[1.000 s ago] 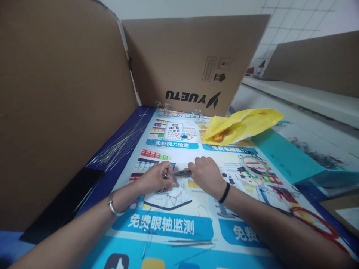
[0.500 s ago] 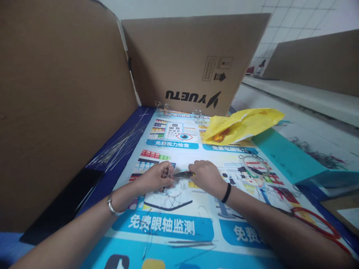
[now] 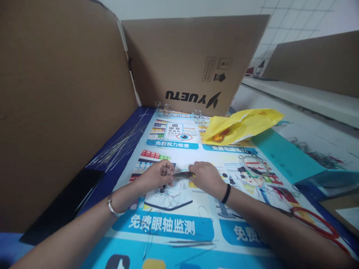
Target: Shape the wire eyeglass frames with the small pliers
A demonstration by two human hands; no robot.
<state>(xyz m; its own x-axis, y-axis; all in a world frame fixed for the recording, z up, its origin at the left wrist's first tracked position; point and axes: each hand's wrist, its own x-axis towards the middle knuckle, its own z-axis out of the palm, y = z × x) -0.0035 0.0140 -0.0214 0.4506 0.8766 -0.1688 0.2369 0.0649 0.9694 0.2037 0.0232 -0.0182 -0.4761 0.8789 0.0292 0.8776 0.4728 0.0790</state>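
Observation:
My right hand (image 3: 208, 178) is closed round the handles of a pair of pliers (image 3: 181, 175), whose dark jaws point left. The jaw tips meet the fingers of my left hand (image 3: 157, 175), which pinch a thin piece of silvery wire (image 3: 168, 172). Exactly how the jaws sit on the wire is too small to make out. Below both hands lies a loose tangle of bent wire (image 3: 173, 197) on the printed sheet (image 3: 185, 157). Nearer me are several straight wire lengths (image 3: 190, 244) and some bent pieces (image 3: 148, 235).
Cardboard panels (image 3: 182, 56) wall the back and left. Long wires (image 3: 117, 145) lie at left beside a black flat object (image 3: 64, 203). On the right are a yellow bag (image 3: 244, 125), a clear ring (image 3: 255, 166), red-handled scissors (image 3: 315, 222) and a teal box (image 3: 288, 155).
The fingers of my left hand have shifted slightly, and the wire in them has turned a little. The pliers stay at nearly the same spot in my right hand.

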